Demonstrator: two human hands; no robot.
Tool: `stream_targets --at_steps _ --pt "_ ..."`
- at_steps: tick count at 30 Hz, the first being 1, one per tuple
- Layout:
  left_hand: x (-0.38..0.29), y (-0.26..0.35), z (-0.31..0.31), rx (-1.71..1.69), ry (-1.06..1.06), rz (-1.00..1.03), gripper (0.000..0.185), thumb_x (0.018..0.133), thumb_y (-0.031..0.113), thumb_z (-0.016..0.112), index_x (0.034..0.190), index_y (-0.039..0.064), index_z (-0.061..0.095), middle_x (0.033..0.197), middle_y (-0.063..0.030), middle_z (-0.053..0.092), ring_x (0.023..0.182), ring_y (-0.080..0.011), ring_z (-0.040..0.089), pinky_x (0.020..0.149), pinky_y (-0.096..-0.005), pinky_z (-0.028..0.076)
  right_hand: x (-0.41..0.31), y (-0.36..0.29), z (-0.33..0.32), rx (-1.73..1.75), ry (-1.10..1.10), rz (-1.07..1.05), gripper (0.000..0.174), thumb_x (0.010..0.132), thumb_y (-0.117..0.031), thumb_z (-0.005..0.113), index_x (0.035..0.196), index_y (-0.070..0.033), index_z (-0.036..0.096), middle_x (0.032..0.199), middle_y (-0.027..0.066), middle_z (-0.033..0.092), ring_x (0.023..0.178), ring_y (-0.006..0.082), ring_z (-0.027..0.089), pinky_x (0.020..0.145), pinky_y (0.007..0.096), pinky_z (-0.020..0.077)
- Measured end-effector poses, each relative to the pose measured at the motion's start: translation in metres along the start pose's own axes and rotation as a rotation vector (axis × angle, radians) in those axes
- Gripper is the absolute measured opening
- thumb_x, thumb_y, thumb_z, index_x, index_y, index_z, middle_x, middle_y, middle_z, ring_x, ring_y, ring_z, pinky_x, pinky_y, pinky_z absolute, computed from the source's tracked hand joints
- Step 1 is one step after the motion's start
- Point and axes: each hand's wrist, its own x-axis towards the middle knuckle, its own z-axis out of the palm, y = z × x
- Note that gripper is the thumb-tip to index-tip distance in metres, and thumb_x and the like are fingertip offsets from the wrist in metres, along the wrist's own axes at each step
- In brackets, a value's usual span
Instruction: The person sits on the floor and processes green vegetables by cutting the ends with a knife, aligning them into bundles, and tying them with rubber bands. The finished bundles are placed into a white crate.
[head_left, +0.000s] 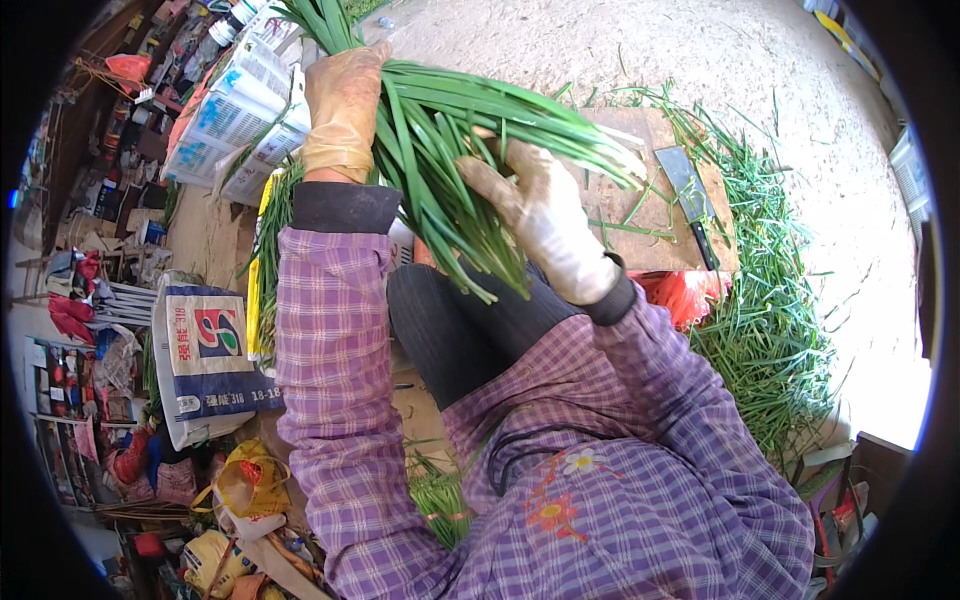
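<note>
A big bunch of long green Chinese chives (457, 120) hangs above my lap. My left hand (346, 105), in a tan glove, is closed around it. The leaves run up past the hand, while the stem ends spread down and to the right. My right hand (536, 202), in a whitish glove, is among the lower stems, with thumb and fingers bent around some of them. Right of it is a wooden board (637, 232) with loose green pieces. A cleaver (685, 187) with a black handle lies on the board's right side.
A heap of loose green leaves (772, 315) lies right of the board, and a red plastic bag (686, 296) below it. Printed sacks (217, 360) and a newspaper-covered bundle (244, 112) stand at the left. A tied green bundle (442, 502) is near my body.
</note>
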Motion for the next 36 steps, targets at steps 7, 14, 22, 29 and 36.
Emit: stream_targets --at_steps 7,14,22,29,36 --pt "-0.012 0.021 0.008 -0.058 0.127 -0.037 0.045 0.091 0.04 0.067 0.089 -0.005 0.07 0.095 -0.0219 0.072 0.092 -0.0393 0.066 0.086 -0.0404 0.05 0.023 0.0 0.041 0.453 0.222 0.35 0.028 0.092 -0.019 0.072 0.106 0.005 0.07 0.088 0.0099 0.072 0.079 0.009 0.06 0.072 0.0268 0.0495" --pt "0.001 0.007 0.008 0.055 0.122 0.017 0.045 0.089 0.038 0.071 0.089 -0.007 0.07 0.092 -0.0227 0.072 0.089 -0.0375 0.068 0.082 -0.0398 0.051 -0.011 -0.008 0.026 0.994 0.195 0.332 0.018 0.097 -0.009 0.063 0.111 0.002 0.068 0.099 0.0056 0.071 0.085 0.0102 0.064 0.076 0.0258 0.0527" --pt "0.011 -0.012 0.029 0.031 0.092 0.079 0.046 0.092 0.041 0.067 0.095 -0.004 0.071 0.094 -0.022 0.072 0.091 -0.0339 0.067 0.083 -0.0386 0.05 -0.038 0.016 -0.018 0.985 0.123 0.508 0.037 0.105 -0.029 0.051 0.109 0.005 0.067 0.074 0.0018 0.062 0.063 0.0124 0.057 0.061 0.0272 0.0507" --pt "0.023 -0.024 0.03 -0.277 0.073 -0.142 0.045 0.09 0.038 0.068 0.099 -0.006 0.07 0.103 -0.0238 0.071 0.093 -0.0338 0.066 0.088 -0.0384 0.049 -0.03 0.019 -0.042 0.829 -0.155 0.717 0.036 0.105 -0.029 0.05 0.118 0.001 0.065 0.095 0.0076 0.074 0.057 0.01 0.064 0.044 0.0195 0.0438" --pt "0.027 -0.021 0.005 -0.784 0.167 -0.403 0.04 0.086 0.02 0.074 0.112 -0.009 0.065 0.106 -0.0164 0.069 0.088 -0.0267 0.066 0.081 -0.0362 0.053 -0.088 0.092 -0.086 0.608 0.362 0.647 0.027 0.105 -0.02 0.049 0.109 -0.001 0.068 0.064 -0.0028 0.057 0.042 0.0051 0.038 0.039 0.0209 0.0271"
